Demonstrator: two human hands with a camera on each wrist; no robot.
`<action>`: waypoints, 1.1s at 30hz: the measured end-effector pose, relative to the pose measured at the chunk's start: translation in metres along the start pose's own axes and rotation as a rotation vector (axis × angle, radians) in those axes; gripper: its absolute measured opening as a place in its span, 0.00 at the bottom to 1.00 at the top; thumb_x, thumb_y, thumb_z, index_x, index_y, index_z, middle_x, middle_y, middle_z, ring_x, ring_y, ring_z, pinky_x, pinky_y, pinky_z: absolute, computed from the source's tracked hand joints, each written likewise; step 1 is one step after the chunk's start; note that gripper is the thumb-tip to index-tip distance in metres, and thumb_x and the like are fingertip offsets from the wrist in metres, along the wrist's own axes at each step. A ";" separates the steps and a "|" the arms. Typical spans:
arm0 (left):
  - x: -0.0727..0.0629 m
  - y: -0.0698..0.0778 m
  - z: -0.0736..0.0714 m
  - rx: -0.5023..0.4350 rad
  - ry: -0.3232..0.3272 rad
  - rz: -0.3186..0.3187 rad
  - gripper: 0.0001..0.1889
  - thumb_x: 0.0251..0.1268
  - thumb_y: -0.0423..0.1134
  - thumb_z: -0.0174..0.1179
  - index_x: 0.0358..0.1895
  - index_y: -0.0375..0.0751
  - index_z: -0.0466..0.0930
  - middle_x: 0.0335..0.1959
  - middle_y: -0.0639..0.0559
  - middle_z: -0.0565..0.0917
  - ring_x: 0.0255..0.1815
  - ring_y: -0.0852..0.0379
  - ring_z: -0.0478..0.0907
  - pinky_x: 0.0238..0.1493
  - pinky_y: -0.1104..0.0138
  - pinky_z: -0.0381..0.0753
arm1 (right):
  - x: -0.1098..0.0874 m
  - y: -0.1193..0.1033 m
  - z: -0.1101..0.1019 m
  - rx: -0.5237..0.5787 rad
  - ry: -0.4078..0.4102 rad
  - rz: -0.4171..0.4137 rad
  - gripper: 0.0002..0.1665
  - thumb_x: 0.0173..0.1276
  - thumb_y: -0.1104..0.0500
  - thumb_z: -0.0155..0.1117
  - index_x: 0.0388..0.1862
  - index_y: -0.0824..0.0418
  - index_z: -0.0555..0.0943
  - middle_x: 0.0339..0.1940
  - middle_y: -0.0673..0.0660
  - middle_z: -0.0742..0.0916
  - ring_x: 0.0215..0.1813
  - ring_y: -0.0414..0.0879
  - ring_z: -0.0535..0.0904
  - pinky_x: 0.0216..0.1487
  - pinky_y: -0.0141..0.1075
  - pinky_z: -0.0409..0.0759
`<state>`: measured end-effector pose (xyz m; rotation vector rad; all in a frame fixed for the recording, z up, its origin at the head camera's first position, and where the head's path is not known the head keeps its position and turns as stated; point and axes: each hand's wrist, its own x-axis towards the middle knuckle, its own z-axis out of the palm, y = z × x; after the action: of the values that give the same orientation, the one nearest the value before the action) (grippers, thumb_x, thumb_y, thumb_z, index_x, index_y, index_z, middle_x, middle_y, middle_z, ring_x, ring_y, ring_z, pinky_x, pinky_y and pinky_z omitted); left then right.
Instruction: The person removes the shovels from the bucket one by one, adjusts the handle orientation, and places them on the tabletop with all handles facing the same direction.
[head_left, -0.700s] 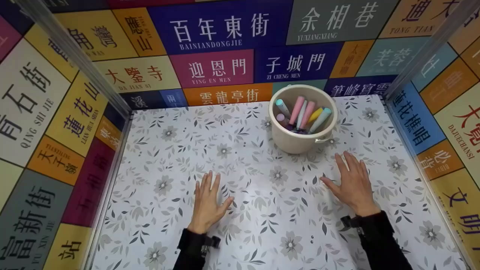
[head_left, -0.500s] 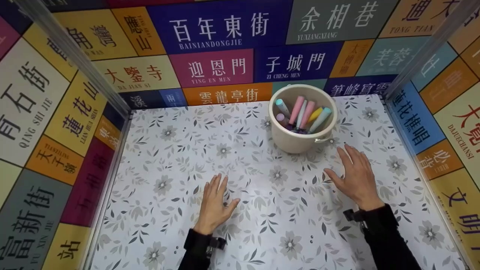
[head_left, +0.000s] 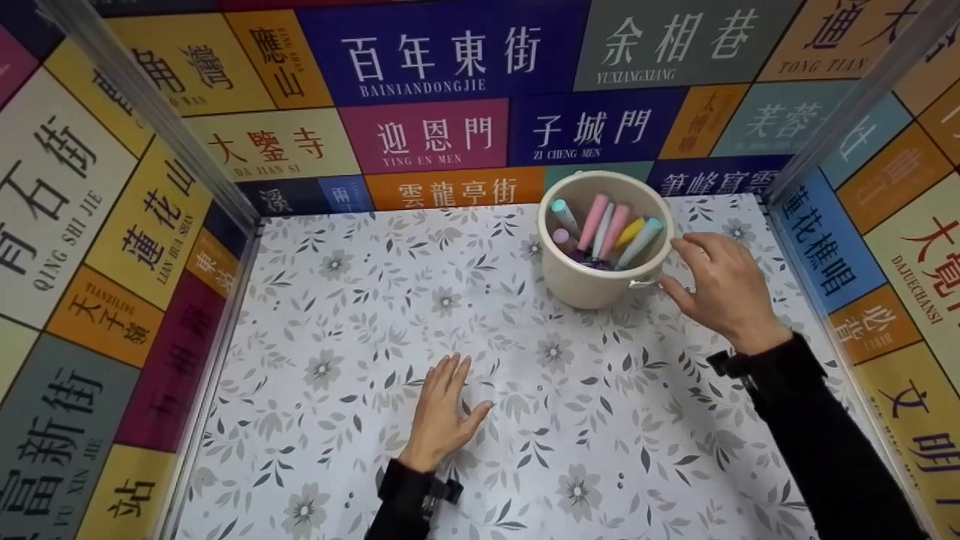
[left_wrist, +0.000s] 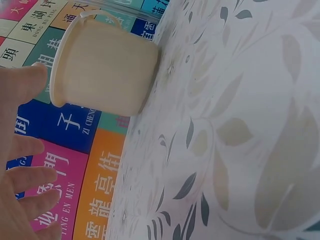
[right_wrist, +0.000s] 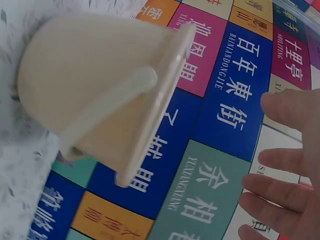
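A cream bucket (head_left: pixel 592 289) stands upright at the back right of the table, its handle folded down along the side. Several markers lean inside it, among them a pink marker (head_left: pixel 594 221), a yellow marker (head_left: pixel 630 231) and a teal-capped marker (head_left: pixel 640 244). My right hand (head_left: pixel 724 289) is at the bucket's right side, fingers spread and fingertips close to the rim; in the right wrist view the bucket (right_wrist: pixel 95 75) shows apart from the fingers. Over the table's middle, my left hand (head_left: pixel 442 412) has relaxed, extended fingers and holds nothing.
A white cloth with grey flowers and leaves covers the table (head_left: pixel 360 300). Colourful panels with Chinese characters form a back wall (head_left: pixel 435 135), a left wall (head_left: pixel 112 300) and a right wall (head_left: pixel 885 247) around it.
My right hand has moved forward from the table's right front up to the bucket's right side. My left hand has drifted slightly to the right. The bucket stays in place.
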<state>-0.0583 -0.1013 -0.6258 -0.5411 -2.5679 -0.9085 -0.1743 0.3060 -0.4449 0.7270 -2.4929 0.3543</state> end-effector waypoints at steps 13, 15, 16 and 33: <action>0.000 0.004 0.003 0.013 0.021 0.043 0.37 0.73 0.57 0.63 0.71 0.29 0.74 0.68 0.30 0.77 0.71 0.31 0.71 0.68 0.36 0.69 | 0.089 0.028 0.017 -0.159 -0.537 -0.023 0.25 0.63 0.59 0.76 0.53 0.73 0.82 0.50 0.73 0.83 0.56 0.72 0.78 0.61 0.65 0.74; 0.000 0.004 0.003 0.014 0.017 0.044 0.36 0.73 0.57 0.64 0.70 0.29 0.74 0.68 0.30 0.77 0.71 0.31 0.71 0.68 0.35 0.70 | 0.094 0.033 0.026 -0.190 -0.606 -0.031 0.24 0.63 0.59 0.75 0.52 0.74 0.82 0.50 0.73 0.83 0.55 0.71 0.78 0.60 0.64 0.75; 0.000 0.004 0.003 0.017 0.012 0.042 0.36 0.72 0.56 0.64 0.70 0.29 0.75 0.67 0.30 0.77 0.71 0.31 0.72 0.68 0.36 0.70 | 0.096 0.035 0.030 -0.201 -0.634 -0.034 0.25 0.63 0.59 0.75 0.52 0.74 0.82 0.50 0.73 0.83 0.55 0.71 0.78 0.60 0.64 0.75; -0.002 0.004 0.007 0.017 0.000 0.071 0.29 0.66 0.49 0.71 0.60 0.29 0.82 0.56 0.36 0.85 0.59 0.38 0.82 0.63 0.48 0.80 | 0.101 0.050 0.072 -0.256 -0.771 0.051 0.28 0.54 0.64 0.74 0.51 0.79 0.80 0.48 0.74 0.81 0.55 0.72 0.78 0.55 0.65 0.78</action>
<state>-0.0567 -0.0945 -0.6295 -0.6227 -2.5367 -0.8621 -0.3050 0.2768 -0.4552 0.7940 -3.1869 -0.2931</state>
